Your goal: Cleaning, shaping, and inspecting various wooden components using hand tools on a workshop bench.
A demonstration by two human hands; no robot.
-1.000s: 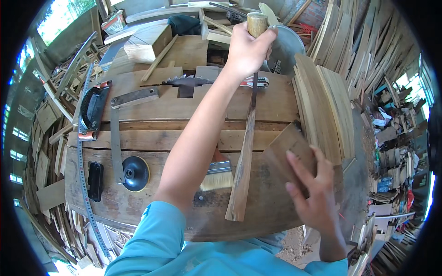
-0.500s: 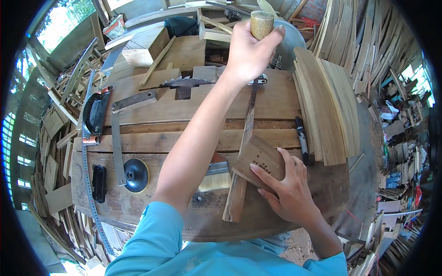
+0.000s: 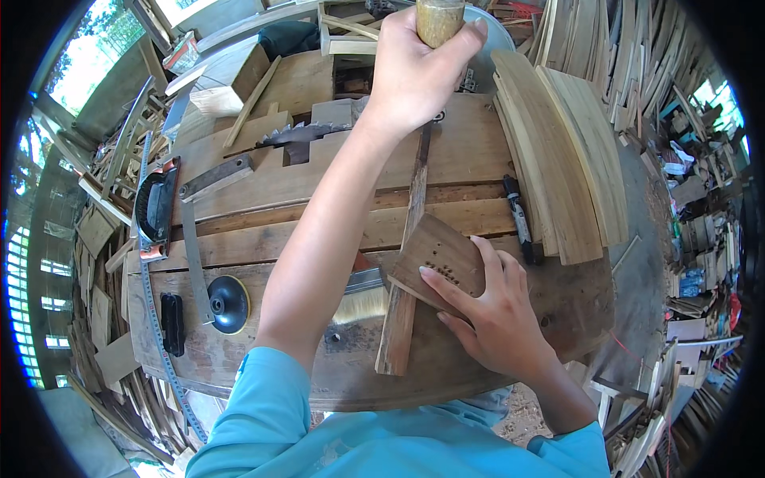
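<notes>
My left hand (image 3: 416,80) is closed round a thick, round wooden handle (image 3: 440,22) at the far side of the workbench. The handle's end sticks up above the fist; its lower part is hidden. My right hand (image 3: 506,319) grips a flat brown wooden block (image 3: 422,248) pitted with several small dark holes, its fingers along the right edge. Beneath that block runs a long narrow strip of wood (image 3: 396,338), pointing away from me toward the left hand. Partly behind the block and left forearm lies a flat brush (image 3: 360,304) with pale bristles.
Left on the bench (image 3: 319,382) are a sanding pad (image 3: 231,304), a metal square (image 3: 194,247), a black-handled tool (image 3: 157,203) and a tape measure (image 3: 151,307). A toothed saw blade (image 3: 307,133) protrudes from the bench. Curved boards (image 3: 550,159) and a marker (image 3: 518,217) are on the right.
The view has shifted, so the bench sits slightly higher and farther left in the picture. Both hands keep their holds, with little other visible movement.
</notes>
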